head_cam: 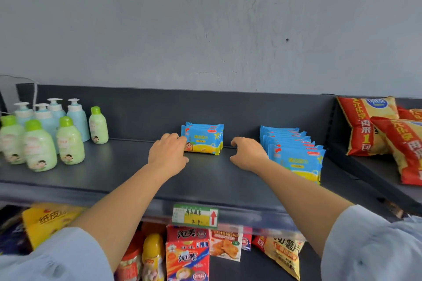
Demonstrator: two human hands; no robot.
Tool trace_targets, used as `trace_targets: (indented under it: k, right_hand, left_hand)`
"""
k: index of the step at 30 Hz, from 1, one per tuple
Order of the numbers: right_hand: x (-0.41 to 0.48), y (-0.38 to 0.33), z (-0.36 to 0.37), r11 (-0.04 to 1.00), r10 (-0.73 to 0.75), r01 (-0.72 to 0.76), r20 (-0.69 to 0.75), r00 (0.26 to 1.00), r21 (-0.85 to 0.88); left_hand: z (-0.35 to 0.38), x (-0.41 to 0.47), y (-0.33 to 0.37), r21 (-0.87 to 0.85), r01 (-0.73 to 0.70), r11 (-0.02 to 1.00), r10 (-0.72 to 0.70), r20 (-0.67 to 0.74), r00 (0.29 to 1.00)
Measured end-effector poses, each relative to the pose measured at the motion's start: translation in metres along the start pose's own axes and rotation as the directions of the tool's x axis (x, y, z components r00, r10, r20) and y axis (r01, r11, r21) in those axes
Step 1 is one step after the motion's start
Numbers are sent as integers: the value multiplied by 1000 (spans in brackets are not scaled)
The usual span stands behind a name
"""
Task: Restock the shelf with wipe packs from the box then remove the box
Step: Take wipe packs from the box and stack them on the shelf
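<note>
Head view, wipe packs [203,140]: a small group stands on edge mid-shelf [127,173], and a longer row [294,150] stands apart to its right, beside the snack bags [365,128].
Left hand [167,155]: its bent fingers are against the group's left end. I can't tell whether it pinches or only nudges.
Right hand [247,155]: it is loosely curled, holds nothing, and lies between group and row.
Box: not in sight.
Handling: I judge these light, soft and slick-filmed, so they may tip. I'd squeeze the group from both ends.

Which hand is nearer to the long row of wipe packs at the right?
Right. The right hand lies just left of the long row; the left hand is farther left, at the small stack.
</note>
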State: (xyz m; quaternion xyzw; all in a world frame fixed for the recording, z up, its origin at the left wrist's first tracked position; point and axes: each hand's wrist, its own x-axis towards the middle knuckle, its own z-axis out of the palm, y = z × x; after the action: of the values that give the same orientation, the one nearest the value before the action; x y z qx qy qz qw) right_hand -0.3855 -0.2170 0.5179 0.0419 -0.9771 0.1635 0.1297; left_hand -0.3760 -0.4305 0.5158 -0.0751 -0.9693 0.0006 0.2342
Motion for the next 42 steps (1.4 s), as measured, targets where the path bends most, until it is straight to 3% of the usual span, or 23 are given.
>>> trace_targets:
  k: [9, 15, 25, 33, 42]
  right_hand:
    - [-74, -3, -23, 996, -44, 42, -24, 999, -83]
    - [-136, -4, -31, 989, 4, -13, -63, 998, -147]
    - [-262, 12, -24, 968, 163, -157, 15, 986, -198]
    - [-343, 62, -12, 941, 219, -174, 130, 967, -291]
    - [-416, 158, -1, 912, 346, -276, 209, 914, -303]
  left_hand:
    - [-36, -74, 9, -25, 9, 1000, -8, 5, 1000]
    - [-54, -121, 17, -73, -32, 997, 32, 11, 999]
    - [-50, -217, 47, -153, -128, 980, 142, 90, 986]
    - [-31, -271, 102, -207, -205, 956, 242, 170, 955]
    - [9, -316, 210, -306, -229, 924, 324, 309, 894]
